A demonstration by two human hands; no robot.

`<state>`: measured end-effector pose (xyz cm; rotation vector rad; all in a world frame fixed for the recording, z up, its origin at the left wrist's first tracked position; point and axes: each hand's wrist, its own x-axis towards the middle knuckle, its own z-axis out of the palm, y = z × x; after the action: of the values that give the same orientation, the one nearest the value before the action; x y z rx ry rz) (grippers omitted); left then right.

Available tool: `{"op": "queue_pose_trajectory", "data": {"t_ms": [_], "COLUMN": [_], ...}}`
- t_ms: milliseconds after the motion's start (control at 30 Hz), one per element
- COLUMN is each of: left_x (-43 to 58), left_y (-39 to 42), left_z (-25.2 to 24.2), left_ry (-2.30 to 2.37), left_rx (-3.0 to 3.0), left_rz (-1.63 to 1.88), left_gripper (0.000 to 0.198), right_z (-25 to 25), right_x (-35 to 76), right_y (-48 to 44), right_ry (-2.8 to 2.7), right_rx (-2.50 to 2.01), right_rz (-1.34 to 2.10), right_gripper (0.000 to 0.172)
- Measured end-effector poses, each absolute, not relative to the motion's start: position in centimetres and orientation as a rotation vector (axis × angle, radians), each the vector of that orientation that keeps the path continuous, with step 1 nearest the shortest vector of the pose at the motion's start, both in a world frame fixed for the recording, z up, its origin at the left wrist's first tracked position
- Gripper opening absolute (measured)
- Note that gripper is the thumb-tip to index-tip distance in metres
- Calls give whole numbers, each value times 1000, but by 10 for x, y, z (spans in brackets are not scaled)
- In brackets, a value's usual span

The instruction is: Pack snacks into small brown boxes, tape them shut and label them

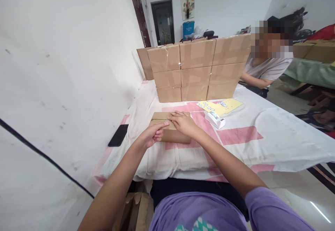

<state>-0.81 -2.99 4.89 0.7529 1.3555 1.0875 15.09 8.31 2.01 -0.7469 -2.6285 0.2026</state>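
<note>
A small brown cardboard box (159, 116) lies on the cloth-covered table (261, 147) in front of me. My right hand (183, 122) rests flat on the box top, fingers stretched toward the left. My left hand (153, 135) is at the box's near left corner, fingers curled with the index finger extended onto the box top beside my right fingertips. A white tape dispenser (215, 119) sits just right of the box.
Stacked cardboard boxes (196, 69) form a wall across the table's far side. A yellow label sheet (221, 106) lies before them. A black phone (118, 135) lies at the table's left edge. Another person (264, 71) sits at the far right.
</note>
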Motion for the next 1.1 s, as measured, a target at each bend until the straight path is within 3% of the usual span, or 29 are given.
{"op": "queue_pose_trajectory", "data": {"t_ms": [300,467,633,933,1100], "left_x": [9,6,-4,-15,-18], "left_y": [-52,-51,-38,-38,-39], "left_z": [39,24,7,-21,-24], "left_ry": [1562,1935,2266,2179,2081], "left_rx": [991,1284,2250,2553,2653], "left_rz": [1132,1374,899,922,1024], "left_gripper": [38,39,37,39,34], "right_z": [21,20,18,19,11], "right_x": [151,152,153,151,164], "right_y": [83,84,84,77,90], "right_ry": [-2613,-2613,-2599,-2322,-2267], "right_rx": [-760,-750,-746,-1117,-1070], "right_rz": [200,190,176,172,571], "right_gripper": [41,41,42,34,48]}}
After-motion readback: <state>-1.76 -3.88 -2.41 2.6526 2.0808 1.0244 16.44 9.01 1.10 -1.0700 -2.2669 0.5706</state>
